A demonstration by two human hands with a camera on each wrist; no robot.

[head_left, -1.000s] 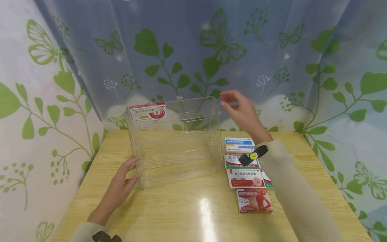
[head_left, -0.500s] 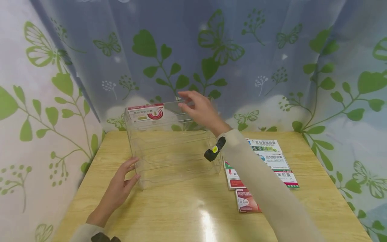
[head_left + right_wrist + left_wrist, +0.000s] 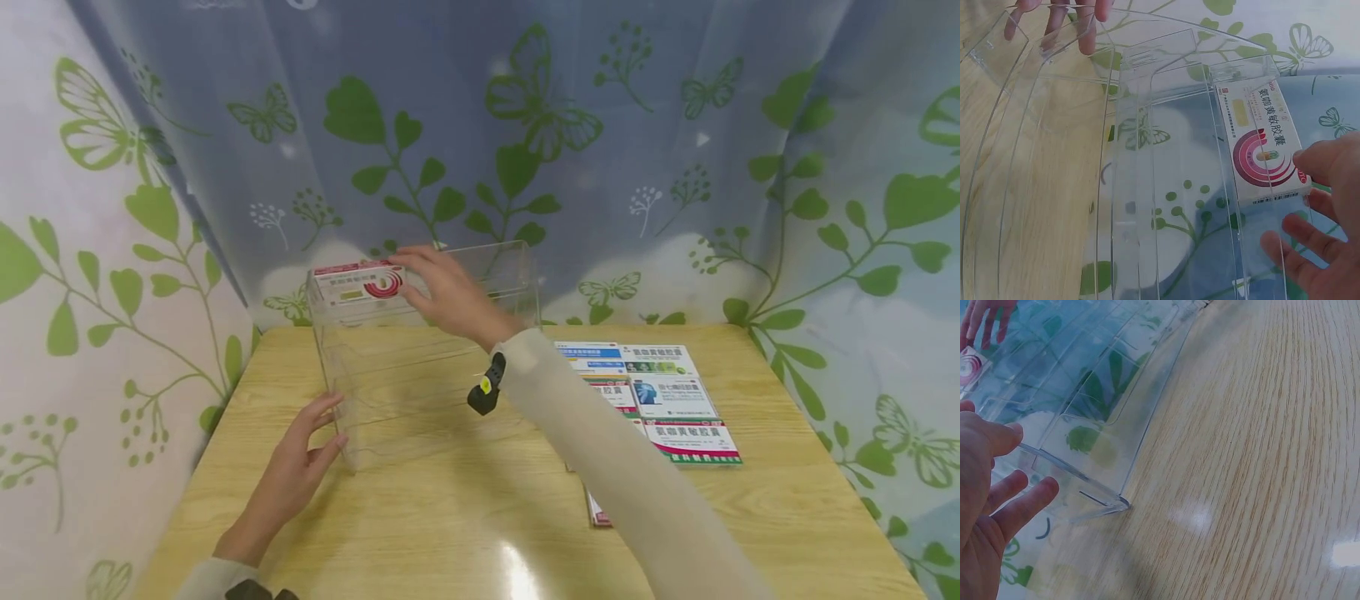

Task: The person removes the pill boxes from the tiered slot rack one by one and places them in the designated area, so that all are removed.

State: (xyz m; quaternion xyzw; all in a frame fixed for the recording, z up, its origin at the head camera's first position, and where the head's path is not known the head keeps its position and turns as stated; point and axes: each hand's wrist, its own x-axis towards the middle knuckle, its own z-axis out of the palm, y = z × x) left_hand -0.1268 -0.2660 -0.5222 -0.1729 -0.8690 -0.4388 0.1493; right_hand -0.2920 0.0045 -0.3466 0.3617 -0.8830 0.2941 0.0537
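Observation:
A clear plastic tiered rack (image 3: 442, 392) stands tilted on the table. My left hand (image 3: 303, 458) grips its left side edge, thumb and fingers on either side of the wall in the left wrist view. In the rack's top tier, at the left end, sits a white and red medicine box (image 3: 358, 285) with a red ring design. My right hand (image 3: 453, 296) has reached that box: its thumb lies on the front near the right end, the index finger by the upper edge. The right wrist view shows the other fingers (image 3: 1294, 250) spread below the box end.
Several medicine boxes (image 3: 675, 398) lie flat in rows on the wooden table (image 3: 360, 533), right of the rack. My right forearm partly covers them. A patterned curtain (image 3: 450, 125) hangs behind and along both sides.
My right hand has moved left from the rack's upper right corner to the medicine box in the top tier. The left hand keeps its hold, and the rack stays in place.

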